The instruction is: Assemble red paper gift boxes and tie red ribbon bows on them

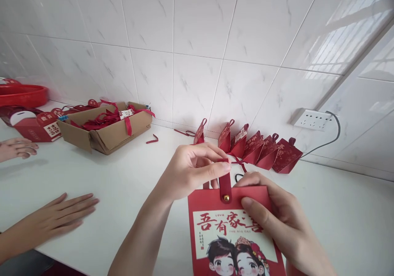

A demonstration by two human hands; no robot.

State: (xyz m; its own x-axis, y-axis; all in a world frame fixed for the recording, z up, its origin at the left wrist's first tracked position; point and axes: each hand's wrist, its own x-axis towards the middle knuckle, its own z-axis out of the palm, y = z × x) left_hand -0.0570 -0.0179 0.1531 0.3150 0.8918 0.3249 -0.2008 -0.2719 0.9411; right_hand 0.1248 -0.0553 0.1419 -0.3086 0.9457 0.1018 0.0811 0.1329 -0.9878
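Observation:
A red gift box (191,226) with a cartoon couple and Chinese lettering on its front is held up close to me. At its top edge a red strap (225,182) is fastened with a round gold stud (226,198). My left hand (192,171) pinches the upper end of this strap between thumb and fingers. Gripping the box's upper right corner, my right hand (277,218) has its thumb on the front and its fingers behind. The lower part of the box runs out of view.
Several folded red boxes (252,148) stand along the tiled wall. A cardboard box (120,134) holds red ribbons. Another person's hands (67,214) rest over the white table (123,194) at left. A red basin (24,95) and power socket (312,120) are further off.

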